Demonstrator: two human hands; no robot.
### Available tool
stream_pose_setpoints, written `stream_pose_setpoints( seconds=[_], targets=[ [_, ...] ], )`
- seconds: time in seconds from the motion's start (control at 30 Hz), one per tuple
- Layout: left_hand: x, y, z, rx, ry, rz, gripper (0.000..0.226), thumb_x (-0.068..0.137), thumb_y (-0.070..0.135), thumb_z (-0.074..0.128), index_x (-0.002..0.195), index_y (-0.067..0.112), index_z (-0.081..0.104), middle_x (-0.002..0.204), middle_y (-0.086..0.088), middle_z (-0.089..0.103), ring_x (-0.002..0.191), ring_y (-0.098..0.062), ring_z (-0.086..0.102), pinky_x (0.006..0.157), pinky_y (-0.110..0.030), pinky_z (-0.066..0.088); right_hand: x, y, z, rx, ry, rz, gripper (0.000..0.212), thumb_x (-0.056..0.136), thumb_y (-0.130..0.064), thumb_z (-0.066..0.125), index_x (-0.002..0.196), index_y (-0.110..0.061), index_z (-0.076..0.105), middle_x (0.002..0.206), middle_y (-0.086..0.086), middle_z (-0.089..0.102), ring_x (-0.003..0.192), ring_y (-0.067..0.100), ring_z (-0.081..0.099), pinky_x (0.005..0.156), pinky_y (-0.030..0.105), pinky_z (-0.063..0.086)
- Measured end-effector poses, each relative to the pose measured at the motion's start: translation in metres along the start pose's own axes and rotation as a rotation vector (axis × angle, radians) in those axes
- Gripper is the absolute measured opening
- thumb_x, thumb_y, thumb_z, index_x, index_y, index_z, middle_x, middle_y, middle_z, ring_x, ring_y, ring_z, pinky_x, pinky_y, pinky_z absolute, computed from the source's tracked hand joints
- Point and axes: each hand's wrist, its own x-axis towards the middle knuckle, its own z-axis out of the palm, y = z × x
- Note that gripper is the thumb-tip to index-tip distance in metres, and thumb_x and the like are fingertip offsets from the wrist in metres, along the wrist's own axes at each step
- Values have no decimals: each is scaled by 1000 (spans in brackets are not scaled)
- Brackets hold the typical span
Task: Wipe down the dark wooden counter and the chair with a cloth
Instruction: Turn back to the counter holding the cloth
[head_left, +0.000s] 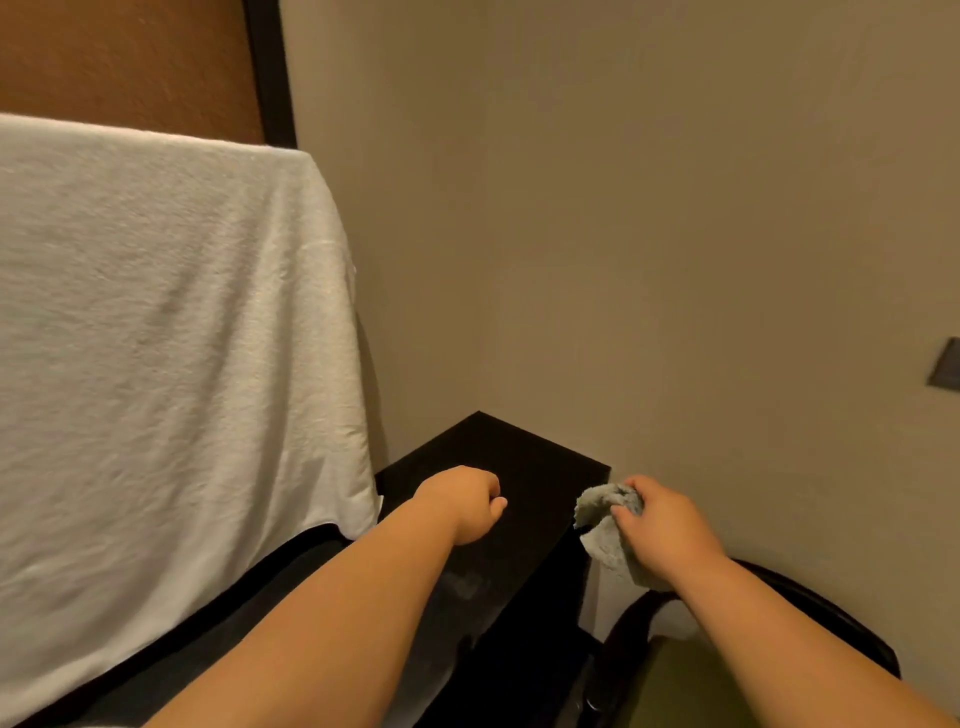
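The dark wooden counter runs from the wall corner toward me, low in the middle of the view. My left hand hovers over its top with fingers curled under and nothing in it. My right hand grips a crumpled grey cloth just past the counter's right edge, beside the wall. The chair shows at the bottom right: a curved dark frame and an olive seat, partly hidden by my right forearm.
A bed covered with a white towel-like sheet fills the left, touching the counter's left side, with a brown headboard above. Beige walls meet behind the counter. A grey switch plate sits on the right wall.
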Motion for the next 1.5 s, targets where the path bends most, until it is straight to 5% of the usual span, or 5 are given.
stream_pose_setpoints(
  seconds=[0.3,0.63,1.5],
  targets=[
    [-102,0,11,-22,55,-210,35,107,47,44,130,29,64,119,0,69,111,-22,64,97,-42,54,-43,-27,4,5,-148,-204,21,101,-36,58,122,-34,61,103,-9,66,94,13,62,82,33,55],
    [-228,-25,29,-61,53,-411,36,106,46,48,133,30,65,125,2,68,113,-22,64,96,-44,55,-112,-84,41,93,-269,-329,20,101,-38,59,121,-36,60,103,-10,65,93,10,62,82,32,56],
    [-745,-232,68,-202,95,-1128,33,105,47,49,127,29,65,117,3,69,104,-19,65,95,-44,57,-466,-418,232,141,-689,-862,24,99,-41,58,122,-36,60,104,-5,67,89,19,62,73,36,53]
  ],
)
